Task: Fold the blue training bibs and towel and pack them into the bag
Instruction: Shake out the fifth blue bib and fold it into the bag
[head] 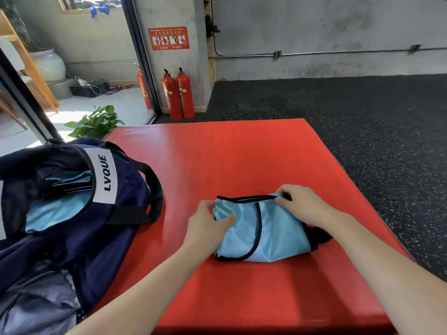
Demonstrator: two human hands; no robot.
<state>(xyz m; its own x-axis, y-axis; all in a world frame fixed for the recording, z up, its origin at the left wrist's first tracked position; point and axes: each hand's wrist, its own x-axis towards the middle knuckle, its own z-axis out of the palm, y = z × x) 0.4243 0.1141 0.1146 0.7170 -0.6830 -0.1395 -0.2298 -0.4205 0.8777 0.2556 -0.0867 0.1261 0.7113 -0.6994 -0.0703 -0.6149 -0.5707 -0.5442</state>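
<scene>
Red padded surface [242, 153], smooth and slightly glossy, fills the middle of the head view. Beyond and right of it: dark speckled rubber floor [350, 112]. Far wall is bare grey concrete [314, 27] with a thin conduit along it. Two red fire extinguishers [178, 94] stand side by side at the base of a concrete pillar, under a red instruction sign [168, 38]. A glass partition at left; a green potted plant [95, 123] sits just behind the surface's far left corner.

Bib [260, 228]: light blue, shiny fabric, black piping along edges and a curved black seam across the top layer. Folded into a compact, roughly rectangular packet, lying flat on the near centre of the surface. Black fabric pokes out at its right end, under the right forearm.

Left hand [208, 221]: grip pinches the packet's left edge, thumb on top of the fabric, fingers curled at the far left corner.
Right hand [302, 204]: grip pinches the far right corner at the black trim, fingers curled over it.

Bag [79, 213]: navy duffel, black handles, white panel reading "LVQUE", at the surface's left edge, well apart from the bib. Its top is open; light blue fabric [55, 211] with black trim already lies inside.
</scene>
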